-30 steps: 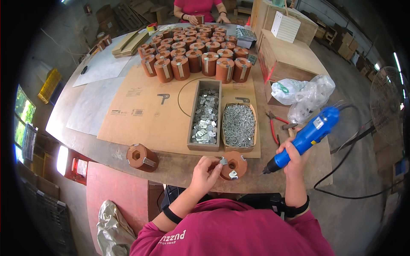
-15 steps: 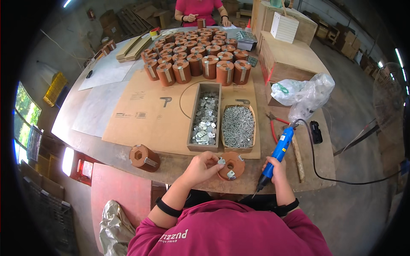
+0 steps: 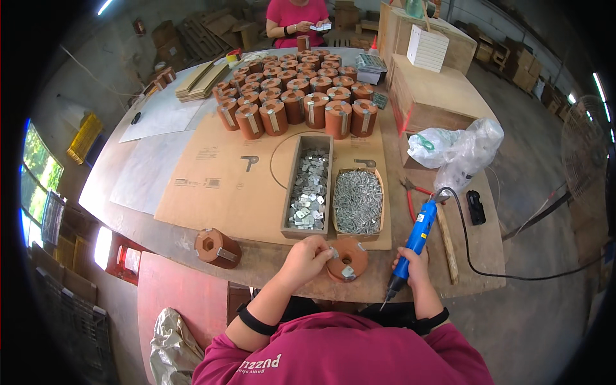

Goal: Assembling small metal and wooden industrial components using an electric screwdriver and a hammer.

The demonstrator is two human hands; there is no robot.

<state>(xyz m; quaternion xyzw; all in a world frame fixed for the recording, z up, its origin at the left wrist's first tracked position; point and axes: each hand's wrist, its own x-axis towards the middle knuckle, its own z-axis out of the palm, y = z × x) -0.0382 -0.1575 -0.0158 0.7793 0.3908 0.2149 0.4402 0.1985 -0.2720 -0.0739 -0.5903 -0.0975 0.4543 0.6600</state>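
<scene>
My left hand (image 3: 307,260) pinches a small metal plate (image 3: 333,253) against the near-left rim of a reddish-brown wooden cylinder (image 3: 355,255) with a hole in its middle. A second metal plate (image 3: 348,272) lies on the cylinder's top at the near side. My right hand (image 3: 412,262) is wrapped round a blue electric screwdriver (image 3: 420,230), its tip pointing down and left, apart from the cylinder. Beyond them stand a long wooden box (image 3: 288,224) of metal plates and a cardboard box (image 3: 382,224) full of screws.
Another cylinder (image 3: 217,249) stands to the left. Several rows of cylinders (image 3: 292,102) fill the back. Red-handled pliers (image 3: 410,199), a wooden stick (image 3: 447,247), a black object (image 3: 475,207) and plastic bags (image 3: 471,151) lie right. A power cord (image 3: 471,256) loops there. Another person (image 3: 297,19) stands opposite.
My left hand has brought its metal plate down onto the cylinder's rim. The screwdriver has barely shifted. The person opposite has raised both hands and holds a light-coloured flat item.
</scene>
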